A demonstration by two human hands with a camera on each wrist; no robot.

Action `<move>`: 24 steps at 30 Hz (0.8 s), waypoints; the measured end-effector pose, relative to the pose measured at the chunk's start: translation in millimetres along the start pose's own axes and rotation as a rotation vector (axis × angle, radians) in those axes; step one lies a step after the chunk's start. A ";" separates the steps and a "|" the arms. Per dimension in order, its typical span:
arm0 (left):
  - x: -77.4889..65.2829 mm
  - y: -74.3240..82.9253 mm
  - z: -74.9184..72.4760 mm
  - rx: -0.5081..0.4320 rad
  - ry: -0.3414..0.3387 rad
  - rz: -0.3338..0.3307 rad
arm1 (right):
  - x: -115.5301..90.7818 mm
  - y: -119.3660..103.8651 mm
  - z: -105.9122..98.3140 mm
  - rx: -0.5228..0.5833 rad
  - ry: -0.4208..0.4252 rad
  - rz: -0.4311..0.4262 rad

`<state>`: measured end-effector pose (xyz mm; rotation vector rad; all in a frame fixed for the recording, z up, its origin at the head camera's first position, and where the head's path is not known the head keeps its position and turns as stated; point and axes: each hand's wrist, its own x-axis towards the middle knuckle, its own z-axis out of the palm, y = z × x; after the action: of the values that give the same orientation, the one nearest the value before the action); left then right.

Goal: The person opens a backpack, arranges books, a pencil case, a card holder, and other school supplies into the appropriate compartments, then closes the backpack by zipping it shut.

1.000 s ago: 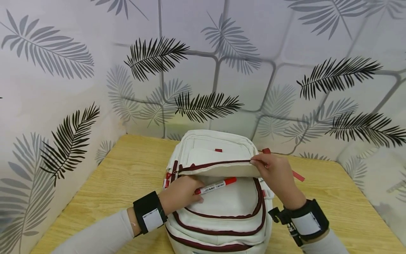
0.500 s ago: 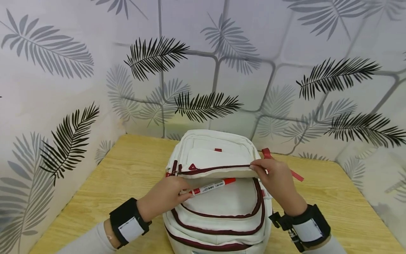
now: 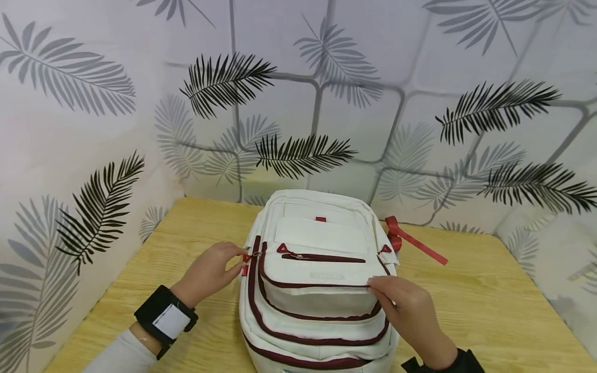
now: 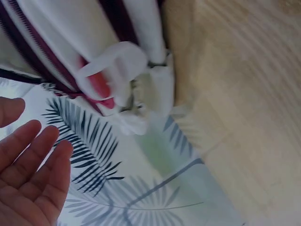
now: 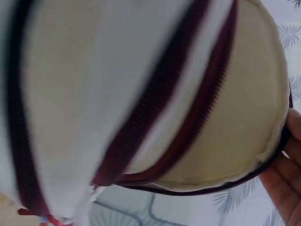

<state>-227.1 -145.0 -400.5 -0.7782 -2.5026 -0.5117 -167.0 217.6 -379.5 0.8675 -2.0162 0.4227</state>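
Observation:
A white backpack [image 3: 322, 207] with dark red zippers lies on the table, its front toward me. Its front pocket flap [image 3: 322, 272] hangs partly open over the pocket. My right hand [image 3: 410, 311] pinches the flap's zippered edge at the right corner; the right wrist view shows the fingers [image 5: 277, 183] at the flap's rim and its cream lining [image 5: 244, 113]. At the bag's left side, my left hand [image 3: 210, 272] reaches its fingertips to the zipper slider [image 4: 49, 87] and red pull, thumb and fingers apart in the left wrist view. No marker shows now.
The wooden table [image 3: 466, 290] extends on both sides of the bag. A red ribbon strap [image 3: 422, 246] trails from the bag's right side. Behind stands a leaf-patterned wall [image 3: 289, 119]. A white strap loop [image 4: 134, 59] sticks out at the bag's side.
My left hand has let go of the red marker inside the pocket and withdrawn to the bag's left side. My right hand has drawn the flap down toward me, covering most of the pocket opening.

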 end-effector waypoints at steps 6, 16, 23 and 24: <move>0.8 -9.8 14.4 -0.005 -0.083 -0.087 | -19.0 -0.3 12.4 0.112 0.071 -0.082; 8.1 -12.3 28.3 -0.050 -0.119 -0.078 | -38.5 0.4 26.8 0.226 0.107 -0.168; 9.6 -7.9 29.8 -0.082 -0.129 -0.090 | -47.0 -1.5 29.3 0.245 0.050 -0.118; 9.4 -7.5 30.1 -0.085 -0.136 -0.094 | -47.7 -1.9 29.8 0.237 0.044 -0.111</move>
<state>-248.2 -132.5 -421.7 -0.7525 -2.6681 -0.6199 -165.4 218.8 -435.8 1.0998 -1.8914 0.6215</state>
